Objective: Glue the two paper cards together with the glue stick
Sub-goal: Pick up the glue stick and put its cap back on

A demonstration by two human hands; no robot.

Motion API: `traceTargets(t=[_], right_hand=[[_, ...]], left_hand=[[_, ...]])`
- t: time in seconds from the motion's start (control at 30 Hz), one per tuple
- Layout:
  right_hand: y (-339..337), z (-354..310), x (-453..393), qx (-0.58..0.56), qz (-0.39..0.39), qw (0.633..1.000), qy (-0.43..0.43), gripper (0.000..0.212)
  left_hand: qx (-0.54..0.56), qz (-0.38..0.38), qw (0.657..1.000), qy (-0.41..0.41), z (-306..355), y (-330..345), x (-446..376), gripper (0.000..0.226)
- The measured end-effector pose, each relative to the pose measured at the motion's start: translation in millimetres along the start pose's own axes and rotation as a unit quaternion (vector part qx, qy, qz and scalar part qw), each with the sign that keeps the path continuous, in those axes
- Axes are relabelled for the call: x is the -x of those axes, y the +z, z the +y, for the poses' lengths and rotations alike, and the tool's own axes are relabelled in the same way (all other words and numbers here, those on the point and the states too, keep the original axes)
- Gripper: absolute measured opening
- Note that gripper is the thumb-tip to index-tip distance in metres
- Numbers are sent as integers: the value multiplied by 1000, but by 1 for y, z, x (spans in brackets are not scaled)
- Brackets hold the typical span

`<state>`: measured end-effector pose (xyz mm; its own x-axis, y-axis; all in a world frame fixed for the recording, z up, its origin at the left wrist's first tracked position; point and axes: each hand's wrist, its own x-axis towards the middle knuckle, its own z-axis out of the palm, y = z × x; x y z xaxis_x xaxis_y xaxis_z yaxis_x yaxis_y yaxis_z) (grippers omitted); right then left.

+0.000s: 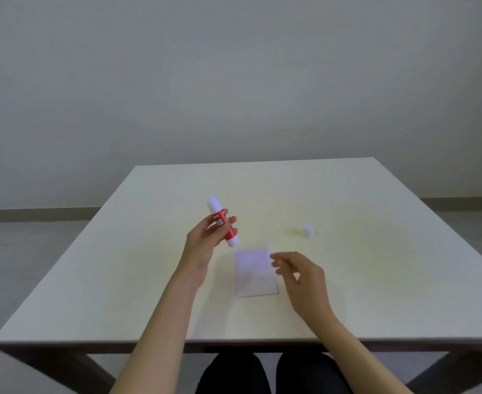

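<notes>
Both bare forearms reach in from the near edge. The left hand is raised, palm turned rightward, its fingers curled closed around a stick. The right hand hovers lower and nearer, to the right, fingers loosely bent and pointing left, holding nothing. The hands are apart.

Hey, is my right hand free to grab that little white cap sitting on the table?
Probably yes. The right hand is empty, fingers loosely open, and the cap lies beyond it on bare table with nothing between them.
</notes>
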<state>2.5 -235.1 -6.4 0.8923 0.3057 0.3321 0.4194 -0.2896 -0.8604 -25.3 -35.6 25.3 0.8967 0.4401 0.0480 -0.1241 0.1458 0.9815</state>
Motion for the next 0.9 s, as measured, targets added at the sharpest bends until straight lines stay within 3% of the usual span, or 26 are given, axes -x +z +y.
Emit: traceTargets(t=[0.07, 0.13, 0.27, 0.33, 0.57, 0.6, 0.63, 0.73, 0.77, 0.83, 0.9], right_hand=[[-5, -13, -13, -108, -13, 991, 72, 19], [-9, -25, -23, -223, -78, 960, 151, 11], [-12, -42, -28, -382, -272, 835, 287, 55], [-11, -44, -24, -405, -315, 813, 275, 58], [-5, -53, -15, -494, -239, 790, 272, 29], [-5, -54, -14, -506, -213, 796, 255, 24], [-3, -55, -13, -491, -177, 824, 220, 19], [4, -53, -7, -220, -7, 975, 36, 14], [8, -50, -5, -107, 39, 993, -35, 13], [13, -43, -3, 27, 76, 988, -128, 13], [11, -38, -9, 15, 46, 996, -77, 19]], left_hand=[[32, -56, 998, -3, 12, 9, 11, 24], [44, -78, 996, -1, 22, 19, 21, 30], [55, -99, 994, 1, 34, 31, 31, 27], [53, -106, 993, -2, 35, 32, 35, 26], [43, -51, 998, 8, 41, 39, 45, 36], [39, -39, 998, 8, 40, 40, 44, 35], [39, -27, 999, 6, 39, 41, 43, 30], [52, 1, 999, -3, 36, 46, 42, 13], [52, 8, 999, -6, 36, 49, 42, 13], [35, 19, 999, -7, 34, 55, 42, 14], [27, 24, 999, -6, 34, 56, 42, 15]])
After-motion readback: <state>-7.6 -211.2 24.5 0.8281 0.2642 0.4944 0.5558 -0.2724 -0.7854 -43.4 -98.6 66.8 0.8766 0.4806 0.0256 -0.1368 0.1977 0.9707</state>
